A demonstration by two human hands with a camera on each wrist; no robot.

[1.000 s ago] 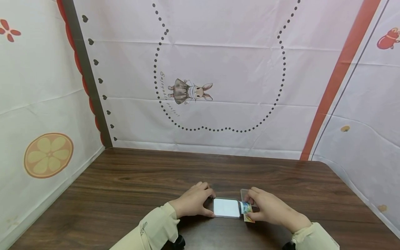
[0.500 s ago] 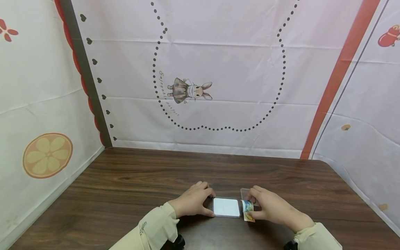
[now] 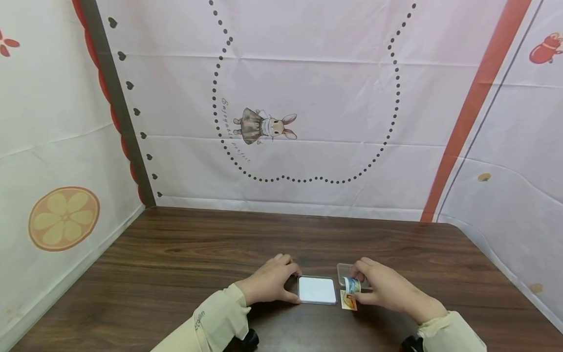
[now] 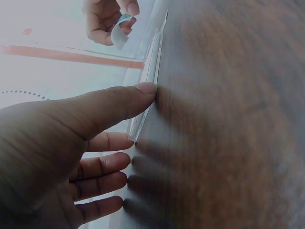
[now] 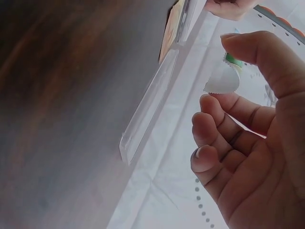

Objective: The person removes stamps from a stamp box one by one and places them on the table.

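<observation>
My left hand [image 3: 271,281] holds the near-left end of a shallow clear plastic box [image 3: 317,290] with a white face, thumb on one side and fingertips on the other. Between thumb and fingers, my right hand [image 3: 388,289] pinches a curled postage stamp [image 3: 353,285]. Its white back and toothed edge [image 5: 223,80] show in the right wrist view. Under the right hand lies a second stamp [image 3: 349,301], yellow and orange, flat on the table just right of the box.
A clear plastic lid [image 3: 344,270] lies on the table behind the stamps, partly covered by the right fingers. The dark wooden table [image 3: 211,239] runs back to a printed cloth wall [image 3: 343,117], with cloth on both sides.
My right hand has moved slightly right and up with the blue-green stamp, which now curls more and uncovers the yellow stamp below. The left hand stays on the box.
</observation>
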